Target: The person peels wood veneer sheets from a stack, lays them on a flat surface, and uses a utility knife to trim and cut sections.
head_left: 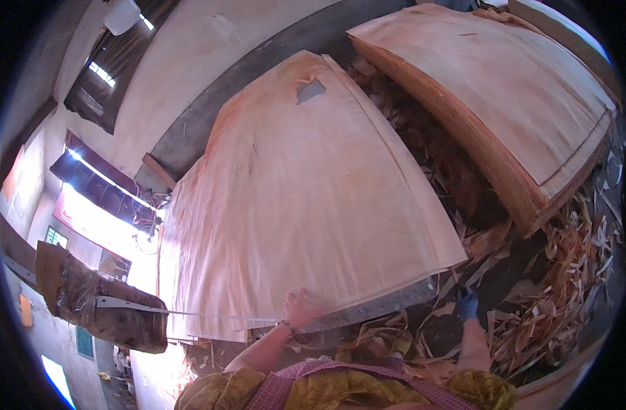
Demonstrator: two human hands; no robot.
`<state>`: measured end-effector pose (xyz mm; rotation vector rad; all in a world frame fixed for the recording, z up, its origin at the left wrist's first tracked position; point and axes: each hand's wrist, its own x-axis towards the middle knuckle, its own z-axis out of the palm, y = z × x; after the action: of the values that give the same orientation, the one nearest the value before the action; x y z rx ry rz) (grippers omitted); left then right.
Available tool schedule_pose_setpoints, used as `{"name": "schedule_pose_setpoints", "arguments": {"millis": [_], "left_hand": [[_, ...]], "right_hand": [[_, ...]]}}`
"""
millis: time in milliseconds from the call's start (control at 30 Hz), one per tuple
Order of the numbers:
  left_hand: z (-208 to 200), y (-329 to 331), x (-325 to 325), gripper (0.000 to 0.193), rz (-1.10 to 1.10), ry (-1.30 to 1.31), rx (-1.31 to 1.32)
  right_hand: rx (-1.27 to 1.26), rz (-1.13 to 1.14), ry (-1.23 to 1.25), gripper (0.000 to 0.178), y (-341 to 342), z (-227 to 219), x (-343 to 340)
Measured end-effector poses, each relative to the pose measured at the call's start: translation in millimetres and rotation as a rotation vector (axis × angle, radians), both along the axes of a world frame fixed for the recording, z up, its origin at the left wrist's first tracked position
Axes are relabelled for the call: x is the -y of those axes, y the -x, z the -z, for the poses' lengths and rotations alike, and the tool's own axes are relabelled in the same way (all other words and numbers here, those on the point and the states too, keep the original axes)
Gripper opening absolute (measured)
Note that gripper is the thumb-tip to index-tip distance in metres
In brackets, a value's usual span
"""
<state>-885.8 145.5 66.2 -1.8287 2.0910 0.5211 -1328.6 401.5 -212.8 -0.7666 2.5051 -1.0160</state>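
A broad stack of pale wood veneer sheets [313,198] lies in front of me, with a torn hole near its far end. My left hand [301,309] is at the stack's near edge, a band round its wrist; motion smears its fingers. A thin pale strip [217,316] runs from the left toward this hand. My right hand [467,303], in a blue glove, is off the stack's near right corner. Its fingers are closed round something small and dark that I cannot make out. Under the near edge shows a grey, see-through-looking band [374,307].
A second, thick veneer stack [491,89] stands at the far right, beyond a gap littered with scraps. Loose veneer shavings [538,307] pile up on the floor at right. A brown wrapped object [101,301] juts in at left, near a bright doorway [94,215].
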Motion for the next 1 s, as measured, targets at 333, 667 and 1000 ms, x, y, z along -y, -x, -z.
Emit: {"name": "schedule_pose_setpoints", "arguments": {"millis": [333, 667, 1000], "left_hand": [[11, 6, 10, 0.099, 0.096, 0.067, -0.053], [-1, -12, 16, 0.081, 0.229, 0.036, 0.018], [84, -68, 89, 0.043, 0.363, 0.208, 0.020]], "right_hand": [[0.195, 0.001, 0.000, 0.021, -32, -65, -90], [0.499, -0.274, 0.467, 0.034, -123, -201, 78], [0.050, -0.776, 0.178, 0.042, -280, -235, 179]]}}
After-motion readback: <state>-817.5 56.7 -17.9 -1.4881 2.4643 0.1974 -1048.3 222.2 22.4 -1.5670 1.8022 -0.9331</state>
